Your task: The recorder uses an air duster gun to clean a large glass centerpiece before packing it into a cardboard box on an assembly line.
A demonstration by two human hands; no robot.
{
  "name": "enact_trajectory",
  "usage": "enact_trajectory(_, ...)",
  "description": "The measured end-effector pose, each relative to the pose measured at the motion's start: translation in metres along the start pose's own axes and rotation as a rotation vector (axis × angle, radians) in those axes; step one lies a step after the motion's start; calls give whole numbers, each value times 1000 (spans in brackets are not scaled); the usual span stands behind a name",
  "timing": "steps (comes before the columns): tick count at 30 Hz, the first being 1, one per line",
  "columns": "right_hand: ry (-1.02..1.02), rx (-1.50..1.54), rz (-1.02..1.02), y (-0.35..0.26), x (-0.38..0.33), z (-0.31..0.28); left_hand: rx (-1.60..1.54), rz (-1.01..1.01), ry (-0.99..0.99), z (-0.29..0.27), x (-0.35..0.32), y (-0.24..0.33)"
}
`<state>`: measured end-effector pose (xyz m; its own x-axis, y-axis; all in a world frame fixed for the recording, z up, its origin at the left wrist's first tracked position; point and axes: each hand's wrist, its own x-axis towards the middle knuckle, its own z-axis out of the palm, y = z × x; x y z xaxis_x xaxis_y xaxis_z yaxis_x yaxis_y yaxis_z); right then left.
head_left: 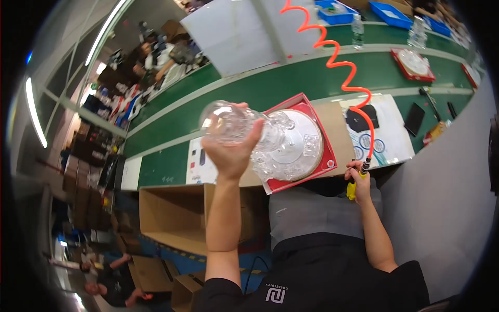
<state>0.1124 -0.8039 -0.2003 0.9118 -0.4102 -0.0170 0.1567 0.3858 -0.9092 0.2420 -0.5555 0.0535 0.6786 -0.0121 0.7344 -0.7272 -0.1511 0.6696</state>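
My left hand (234, 153) is closed round a clear, rounded vessel (222, 120), tilted with its wide end to the left. Its narrower end overlaps a clear and white round piece (299, 139) in a shallow red box (327, 148); I cannot tell whether they touch. My right hand (359, 183) grips a yellow air blow gun (351, 191) at the table's near edge. From the gun's metal fitting an orange coiled hose (353, 83) runs upward.
A black pad (362, 118) lies on a printed white sheet (387, 127), with a black phone (414, 119) beyond. Across the green bench stand a clear bottle (357, 32), blue bins (337, 12) and another red box (413, 64). An open cardboard carton (171, 214) sits left of my legs. Other people are at left.
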Motion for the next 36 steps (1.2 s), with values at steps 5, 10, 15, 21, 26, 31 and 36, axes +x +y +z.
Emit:
enact_trajectory(5,-328,-42,121,5,8,89,77,201,140,-116,45,60)
enact_trajectory(10,-614,-42,375,27,-1,219,322,214,382,-191,51,111)
enact_trajectory(15,-549,-193,175,84,-30,309,439,198,606,-265,46,125)
enact_trajectory(21,-478,-296,177,101,-90,337,550,50,755,-323,5,104)
enact_trajectory(26,-594,-486,90,98,-98,342,627,-15,845,-350,-19,74)
enact_trajectory(31,-637,-555,94,93,-90,341,699,-60,800,-379,-28,58)
enact_trajectory(36,-667,-545,240,88,-85,333,721,-148,712,-425,-29,46)
